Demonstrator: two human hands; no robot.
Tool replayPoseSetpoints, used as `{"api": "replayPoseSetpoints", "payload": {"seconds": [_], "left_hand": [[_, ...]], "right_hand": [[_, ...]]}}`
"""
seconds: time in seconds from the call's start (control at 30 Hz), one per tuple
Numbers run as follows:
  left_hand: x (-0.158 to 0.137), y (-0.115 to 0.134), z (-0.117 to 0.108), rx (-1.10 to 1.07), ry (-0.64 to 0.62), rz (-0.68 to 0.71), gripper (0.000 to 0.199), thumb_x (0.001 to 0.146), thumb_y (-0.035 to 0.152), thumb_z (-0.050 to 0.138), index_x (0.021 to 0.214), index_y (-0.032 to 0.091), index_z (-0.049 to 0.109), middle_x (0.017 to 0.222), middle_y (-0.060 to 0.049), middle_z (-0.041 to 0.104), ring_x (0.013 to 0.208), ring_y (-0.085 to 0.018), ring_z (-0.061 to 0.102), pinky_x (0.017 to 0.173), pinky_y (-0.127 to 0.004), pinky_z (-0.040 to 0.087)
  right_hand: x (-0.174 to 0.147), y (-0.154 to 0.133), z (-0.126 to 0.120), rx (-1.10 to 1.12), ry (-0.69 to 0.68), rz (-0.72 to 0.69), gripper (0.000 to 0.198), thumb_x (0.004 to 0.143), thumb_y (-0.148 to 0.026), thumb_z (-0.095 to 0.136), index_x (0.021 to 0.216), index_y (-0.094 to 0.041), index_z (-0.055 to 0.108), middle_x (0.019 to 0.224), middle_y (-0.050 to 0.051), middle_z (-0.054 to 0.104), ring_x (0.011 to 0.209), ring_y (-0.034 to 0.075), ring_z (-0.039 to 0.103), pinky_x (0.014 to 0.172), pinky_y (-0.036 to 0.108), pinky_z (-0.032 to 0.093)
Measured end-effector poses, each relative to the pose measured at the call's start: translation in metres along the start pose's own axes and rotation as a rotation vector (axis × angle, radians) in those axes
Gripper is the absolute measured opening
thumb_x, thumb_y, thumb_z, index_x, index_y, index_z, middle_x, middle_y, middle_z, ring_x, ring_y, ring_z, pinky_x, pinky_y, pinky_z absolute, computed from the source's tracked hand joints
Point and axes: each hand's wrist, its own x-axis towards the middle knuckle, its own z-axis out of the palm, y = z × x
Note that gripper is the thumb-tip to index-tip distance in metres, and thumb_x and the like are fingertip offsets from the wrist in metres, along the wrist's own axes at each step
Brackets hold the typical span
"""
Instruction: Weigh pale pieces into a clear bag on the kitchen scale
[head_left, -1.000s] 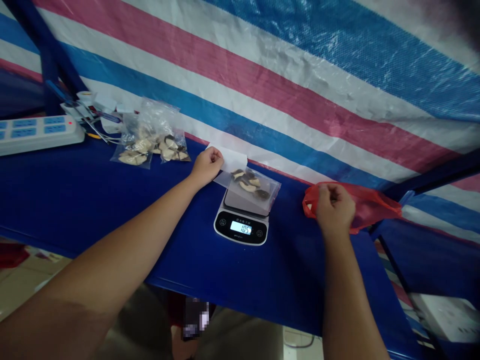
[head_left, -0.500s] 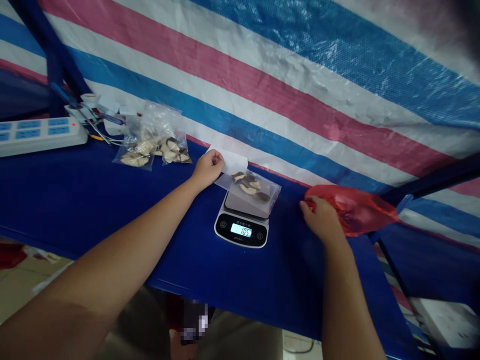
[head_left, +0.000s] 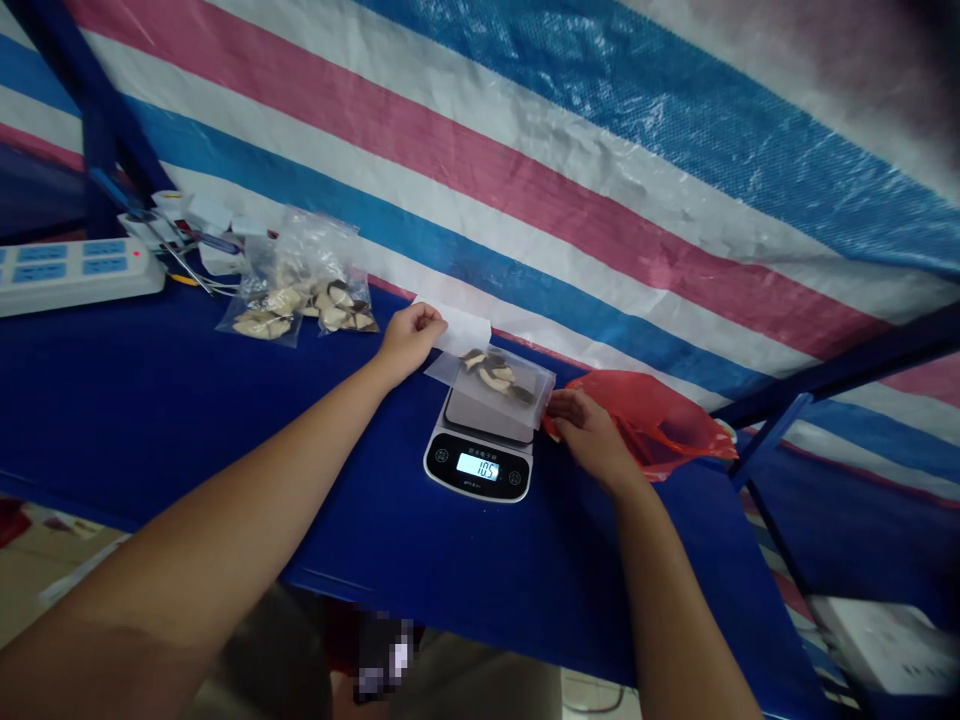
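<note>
Between the hands, scale (head_left: 478, 455) reads 10.5; left hand (head_left: 407, 337) pinches clear bag (head_left: 491, 377) shut, right hand (head_left: 587, 432) grips red bag (head_left: 651, 420).

Power strip (head_left: 75, 275) cut off at left edge

The left hand (head_left: 409, 335) is pinching the white top edge of a clear bag (head_left: 491, 372) of sliced pieces that is lying on a small digital scale (head_left: 480, 452). The right hand (head_left: 589, 432) is resting just beside the scale, gripping a red plastic bag (head_left: 652, 420) on the blue table (head_left: 225, 420).
</note>
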Motion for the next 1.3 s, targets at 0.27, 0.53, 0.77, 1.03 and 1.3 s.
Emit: {"api": "replayPoseSetpoints", "payload": {"seconds": [0.27,0.53,0.77,1.03,1.3], "left_hand": [[0.000,-0.002,0.001,0.022,0.012,-0.021,0.014,0.070,0.031,0.066,0.073,0.019,0.058,0.061,0.003,0.052,0.060,-0.012,0.046,0.059,-0.027,0.035],[0.004,-0.009,0.002,0.039,0.023,0.011,0.013,0.072,0.030,0.067,0.074,0.019,0.059,0.062,0.003,0.053,0.060,-0.013,0.047,0.059,-0.027,0.035],[0.003,-0.009,0.002,0.052,0.030,0.003,0.012,0.073,0.029,0.067,0.074,0.019,0.060,0.062,0.003,0.053,0.059,-0.013,0.046,0.059,-0.027,0.035],[0.001,-0.006,0.002,0.067,0.026,0.004,0.012,0.073,0.030,0.066,0.074,0.019,0.060,0.063,0.003,0.053,0.060,-0.012,0.046,0.059,-0.027,0.035],[0.002,-0.008,0.001,0.064,0.028,-0.008,0.013,0.072,0.030,0.066,0.073,0.019,0.059,0.062,0.003,0.053,0.060,-0.013,0.046,0.059,-0.027,0.034]], "right_hand": [[0.003,0.005,-0.019,0.077,0.172,0.063,0.047,0.063,-0.026,0.072,0.108,-0.021,0.060,0.107,0.010,0.075,0.105,0.024,0.072,0.093,0.040,0.056],[0.008,0.024,-0.031,-0.355,0.324,0.052,0.042,0.075,-0.018,0.050,0.115,-0.019,0.065,0.096,0.007,0.076,0.081,0.021,0.071,0.077,0.035,0.055],[0.012,0.011,-0.013,-0.479,0.232,0.044,0.031,0.081,-0.014,0.043,0.085,-0.020,0.073,0.092,0.006,0.077,0.090,0.021,0.070,0.086,0.032,0.049],[0.014,0.005,0.011,-0.449,0.072,-0.031,0.027,0.089,-0.018,0.040,0.080,-0.022,0.065,0.078,0.001,0.070,0.074,0.018,0.064,0.075,0.029,0.045],[0.009,-0.002,0.007,-0.561,0.014,-0.161,0.020,0.094,-0.024,0.048,0.088,-0.020,0.066,0.087,0.004,0.072,0.078,0.017,0.064,0.075,0.030,0.043]]}}
